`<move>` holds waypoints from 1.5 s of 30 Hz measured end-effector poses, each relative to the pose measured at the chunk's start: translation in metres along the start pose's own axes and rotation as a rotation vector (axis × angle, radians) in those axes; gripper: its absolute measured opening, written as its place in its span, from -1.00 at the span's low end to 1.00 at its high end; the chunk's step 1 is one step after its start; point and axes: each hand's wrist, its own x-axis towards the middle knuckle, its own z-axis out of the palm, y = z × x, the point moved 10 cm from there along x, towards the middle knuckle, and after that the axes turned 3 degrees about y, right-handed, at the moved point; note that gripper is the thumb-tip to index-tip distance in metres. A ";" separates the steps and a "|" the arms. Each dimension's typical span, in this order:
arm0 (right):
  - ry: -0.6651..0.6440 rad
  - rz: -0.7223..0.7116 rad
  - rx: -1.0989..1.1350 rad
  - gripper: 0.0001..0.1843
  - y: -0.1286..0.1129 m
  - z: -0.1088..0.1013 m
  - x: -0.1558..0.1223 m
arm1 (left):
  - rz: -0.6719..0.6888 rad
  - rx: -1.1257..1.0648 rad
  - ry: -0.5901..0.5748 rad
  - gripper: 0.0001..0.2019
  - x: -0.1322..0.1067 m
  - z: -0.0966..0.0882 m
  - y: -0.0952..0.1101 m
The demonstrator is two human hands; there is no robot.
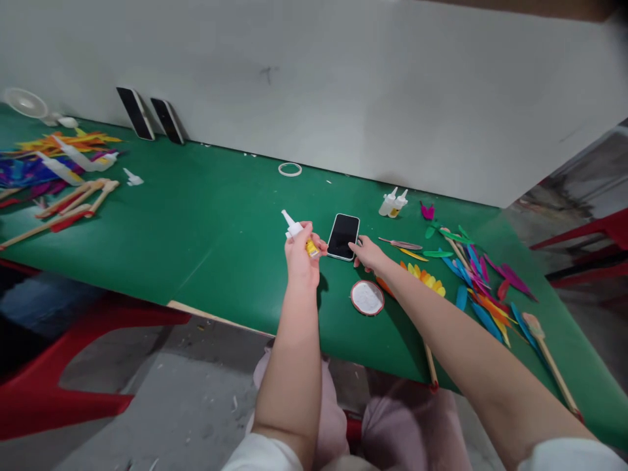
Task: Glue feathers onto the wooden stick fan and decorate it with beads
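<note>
My left hand [303,252] is closed around a small glue bottle [312,246] with a yellow label. Its white nozzle points up and away from me. A smartphone [344,234] with a dark screen lies on the green tabletop, just right of that bottle. At its lower right edge, my right hand [367,253] grips it, thumb on the front and the other fingers curled at the side. Below the phone sits a round red-rimmed lid or dish [367,297] with a white inside. Yellow and orange feathers [428,280] lie partly hidden beneath my right forearm.
Two glue bottles [393,204] stand near the wall. Colourful feathers [483,281] and a wooden stick [552,363] cover the right side. Leftward are more sticks [81,196], feathers [73,140] and two phones [136,112] leaning on the wall. A white ring [290,169] lies at the back.
</note>
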 end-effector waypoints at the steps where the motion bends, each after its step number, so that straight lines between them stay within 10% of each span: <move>1: 0.008 0.000 0.003 -0.56 -0.002 -0.003 -0.001 | 0.001 0.004 0.000 -0.79 0.000 0.000 0.000; 6: 0.042 -0.038 0.109 -0.80 -0.016 -0.035 -0.021 | 0.017 0.028 0.016 -0.82 0.001 -0.001 0.001; 14: 0.026 -0.101 0.656 -0.53 -0.007 -0.090 -0.076 | 0.081 -0.009 -0.071 -0.86 -0.002 0.014 -0.001; 22: -0.142 -0.131 0.428 -0.28 0.014 -0.068 -0.095 | 0.054 0.059 -0.133 -0.86 -0.007 0.032 -0.021; 30: -0.131 -0.222 0.277 -0.83 0.024 -0.061 -0.103 | 0.031 0.127 -0.152 -0.90 -0.007 0.036 -0.032; 40: -0.117 -0.485 0.074 -0.83 0.016 -0.074 -0.110 | 0.015 0.183 -0.240 -0.92 -0.020 0.053 -0.044; 45: -0.048 -0.363 0.106 -0.82 0.024 -0.075 -0.103 | -0.011 0.175 -0.168 -0.87 -0.020 0.047 -0.048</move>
